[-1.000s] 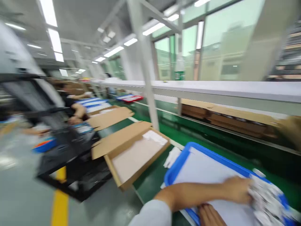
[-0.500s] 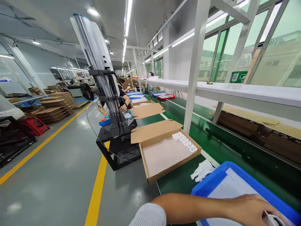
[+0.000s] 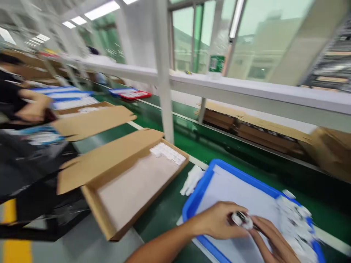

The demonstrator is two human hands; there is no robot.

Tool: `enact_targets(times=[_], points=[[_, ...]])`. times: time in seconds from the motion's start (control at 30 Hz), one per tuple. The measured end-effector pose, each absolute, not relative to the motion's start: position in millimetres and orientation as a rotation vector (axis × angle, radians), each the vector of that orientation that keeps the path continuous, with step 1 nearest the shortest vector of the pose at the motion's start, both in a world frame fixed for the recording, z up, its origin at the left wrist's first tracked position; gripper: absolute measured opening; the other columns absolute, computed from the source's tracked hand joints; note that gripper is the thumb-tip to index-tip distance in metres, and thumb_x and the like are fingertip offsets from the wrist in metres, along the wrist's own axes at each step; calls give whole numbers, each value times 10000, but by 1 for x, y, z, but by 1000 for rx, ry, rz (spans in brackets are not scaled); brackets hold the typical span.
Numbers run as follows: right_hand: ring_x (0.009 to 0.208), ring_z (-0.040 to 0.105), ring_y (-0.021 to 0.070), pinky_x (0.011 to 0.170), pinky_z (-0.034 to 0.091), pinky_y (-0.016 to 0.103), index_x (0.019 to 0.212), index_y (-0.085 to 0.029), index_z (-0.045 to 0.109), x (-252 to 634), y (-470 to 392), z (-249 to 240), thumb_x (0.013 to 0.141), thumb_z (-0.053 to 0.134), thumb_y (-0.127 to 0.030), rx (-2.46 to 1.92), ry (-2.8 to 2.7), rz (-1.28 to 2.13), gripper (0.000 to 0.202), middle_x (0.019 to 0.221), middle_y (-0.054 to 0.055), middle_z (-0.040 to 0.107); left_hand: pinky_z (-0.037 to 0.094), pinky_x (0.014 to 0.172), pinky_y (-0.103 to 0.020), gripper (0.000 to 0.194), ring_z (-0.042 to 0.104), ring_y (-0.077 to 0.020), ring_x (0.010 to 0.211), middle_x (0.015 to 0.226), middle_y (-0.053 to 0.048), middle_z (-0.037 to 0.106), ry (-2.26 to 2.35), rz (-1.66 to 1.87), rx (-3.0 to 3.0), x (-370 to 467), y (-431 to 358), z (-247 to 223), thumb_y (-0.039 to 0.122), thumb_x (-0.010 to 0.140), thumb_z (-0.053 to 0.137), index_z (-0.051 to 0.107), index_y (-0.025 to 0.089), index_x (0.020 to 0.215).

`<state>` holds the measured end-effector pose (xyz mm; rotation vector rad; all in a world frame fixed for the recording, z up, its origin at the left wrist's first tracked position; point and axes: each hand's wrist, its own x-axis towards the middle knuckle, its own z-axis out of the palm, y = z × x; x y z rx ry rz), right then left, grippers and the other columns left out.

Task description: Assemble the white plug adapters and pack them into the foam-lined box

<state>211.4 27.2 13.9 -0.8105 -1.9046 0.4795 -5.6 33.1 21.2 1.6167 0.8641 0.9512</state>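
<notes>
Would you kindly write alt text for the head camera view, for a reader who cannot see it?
Two bare hands, left hand and right hand, meet on a small white part over a blue tray lined in white. An open cardboard box with white parts in its far corner lies left of it on a green conveyor; the picture is motion-blurred.

left hand [image 3: 219,221], right hand [image 3: 270,237] pinch small white part [image 3: 241,219] | blue tray [image 3: 203,184]

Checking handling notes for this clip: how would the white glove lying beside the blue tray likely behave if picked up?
The white glove lies crumpled on the green belt, so it is probably floppy. It looks like thin fabric, likely light and unlikely to roll.
</notes>
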Motion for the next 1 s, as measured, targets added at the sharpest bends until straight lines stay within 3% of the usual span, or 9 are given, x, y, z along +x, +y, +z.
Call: enact_targets(times=[0.07, 0.17, 0.33, 0.47, 0.57, 0.77, 0.9, 1.0], points=[[921, 770, 271, 765, 686, 347, 1227, -333, 733, 212, 18, 19, 943, 668, -156, -819, -1911, 514, 341, 1082, 70, 765, 582, 935, -350, 581, 706, -262, 1086, 1277, -154, 705, 746, 917, 1499, -15, 29, 23, 357, 856, 758, 649, 166, 1393], [948, 735, 233, 780, 649, 341, 1278, -313, 697, 204, 17, 20, 928, 641, -33, -768, -1891, 598, 452, 1074, 77, 745, 580, 935, -337, 390, 675, -248, 1143, 1287, -154, 676, 705, 953, 1421, -21, 31, 19, 310, 935, 684, 707, 171, 1298], [976, 729, 197, 835, 638, 311, 1322, -310, 655, 198, 11, 13, 954, 624, -60, -928, -1768, 734, 446, 1078, 64, 743, 571, 782, -285, 263, 685, -201, 980, 1159, -123, 704, 795, 1124, 1514, -11, 32, 9, 218, 913, 712, 762, 189, 1169], [990, 711, 194, 836, 628, 305, 1283, -300, 661, 197, 6, 15, 975, 617, -92, -957, -1768, 860, 373, 1087, 65, 714, 566, 749, -281, 257, 677, -179, 911, 1145, -111, 675, 899, 1218, 1623, -4, 30, 3, 175, 915, 695, 752, 208, 1164], [981, 692, 188, 823, 608, 296, 1217, -288, 688, 197, 6, 18, 971, 622, -66, -946, -1808, 806, 338, 1063, 60, 693, 572, 774, -288, 215, 680, -198, 975, 1198, -121, 643, 976, 1215, 1633, -4, 29, -1, 167, 906, 696, 743, 211, 1111], [1132, 644, 246, 877, 600, 377, 1317, -228, 630, 200, 6, 14, 939, 579, 64, -807, -1919, 616, 480, 1198, 125, 656, 547, 996, -371, 171, 675, -249, 1173, 1206, -113, 725, 928, 1179, 1506, -7, 31, -6, 202, 940, 681, 713, 223, 1107], [1250, 591, 300, 976, 583, 488, 1422, -177, 559, 199, 5, 11, 904, 558, 128, -707, -2022, 496, 600, 1270, 170, 635, 559, 981, -378, 235, 687, -259, 1151, 1178, -113, 753, 957, 1234, 1503, -6, 32, -4, 224, 924, 708, 747, 223, 1156], [1244, 600, 310, 980, 590, 510, 1436, -158, 548, 195, 4, 10, 887, 591, 129, -702, -2016, 429, 621, 1260, 176, 647, 580, 960, -354, 180, 716, -254, 1104, 1140, -125, 770, 924, 1288, 1398, -3, 30, -4, 233, 906, 726, 772, 195, 1076]])
